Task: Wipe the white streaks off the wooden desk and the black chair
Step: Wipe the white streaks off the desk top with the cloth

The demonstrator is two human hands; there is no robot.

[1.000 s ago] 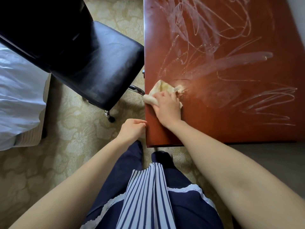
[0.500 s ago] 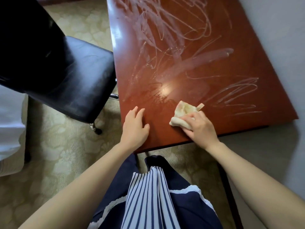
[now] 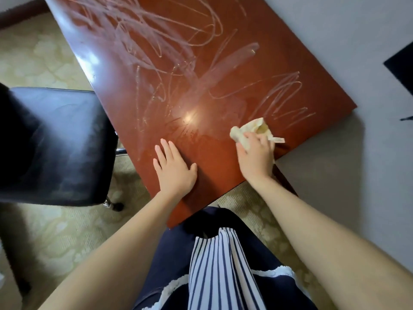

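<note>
1 crumpled cloth (image 3: 249,128) on glossy, streaked desk (image 3: 212,157)

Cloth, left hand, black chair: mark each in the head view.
cloth (image 3: 252,128): head view, bunched fabric beyond the fingers.
left hand (image 3: 175,173): head view, back of the hand.
black chair (image 3: 60,142): head view, middle of the seat cushion.

A beige carpet (image 3: 51,238) with a pale leaf-like pattern covers the floor. On the right is a plain grey wall (image 3: 335,41), and at its far edge a flat black shape (image 3: 402,70) is partly cut off. A dark baseboard (image 3: 20,16) runs at the top left. Lowest in view hangs a navy dress (image 3: 169,260) with white lace trim (image 3: 283,270) and a striped panel (image 3: 219,276) down its front.
</note>
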